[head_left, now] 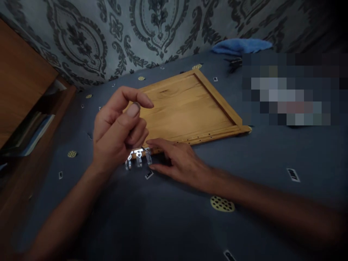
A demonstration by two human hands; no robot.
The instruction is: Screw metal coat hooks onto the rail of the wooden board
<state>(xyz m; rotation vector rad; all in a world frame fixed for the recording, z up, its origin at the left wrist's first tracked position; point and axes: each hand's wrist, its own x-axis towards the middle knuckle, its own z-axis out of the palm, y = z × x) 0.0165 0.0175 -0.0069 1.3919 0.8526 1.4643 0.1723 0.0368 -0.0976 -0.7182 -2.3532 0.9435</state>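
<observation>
A shiny metal hook strip (139,158) lies at the near edge of a framed wooden panel (182,105), with its curved hooks hanging past that edge. My right hand (181,161) reaches in from the right. Its thumb and forefinger close around the strip's right end. Above the panel's left part is my left hand (119,127), raised, with the last fingers curled into the palm and the forefinger bent over the thumb. Whatever it may hold is hidden. That hand covers the panel's near left corner and part of the strip. Several small dark holes run along the panel's near edge.
The panel rests on a dark blue patterned sheet (258,166). A blue cloth (241,46) lies at the back right, with a dark tangled item (233,64) beside it. A wooden shelf unit (24,83) holding books or papers stands at left. Patterned fabric (160,29) rises behind. One area at right is blurred out.
</observation>
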